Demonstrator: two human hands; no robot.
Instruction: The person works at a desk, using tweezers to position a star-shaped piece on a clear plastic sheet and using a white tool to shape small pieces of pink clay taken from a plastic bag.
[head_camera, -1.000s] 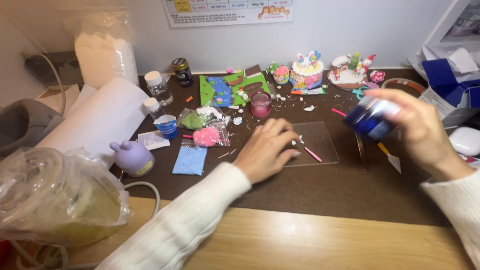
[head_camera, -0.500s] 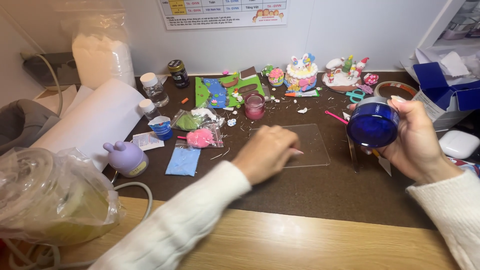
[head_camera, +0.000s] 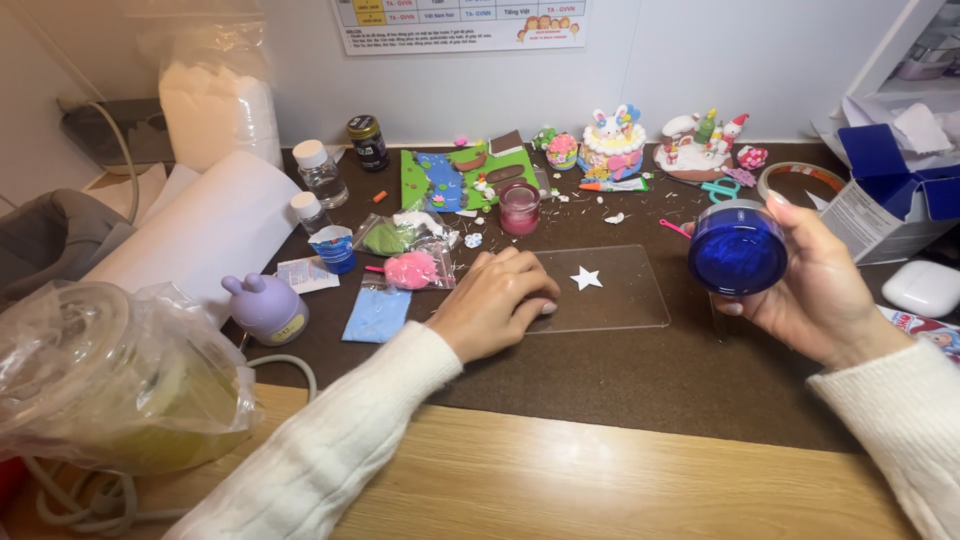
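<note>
Head view: the right hand (head_camera: 815, 285) holds a round blue jar (head_camera: 738, 248) up off the surface (head_camera: 620, 375), fingers curled around its sides, near the right edge. The left hand (head_camera: 492, 305) rests loosely curled, gripping nothing, on the left end of a clear plastic sheet (head_camera: 625, 300) — a small white star (head_camera: 585, 277) lies on that sheet just beside the fingertips. A pink jar (head_camera: 519, 208) stands behind, toward the back edge.

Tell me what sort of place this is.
Probably a home craft desk for clay modelling: clay cake figurines by the wall, bagged pink clay, and a clear work sheet bearing a white star.
</note>
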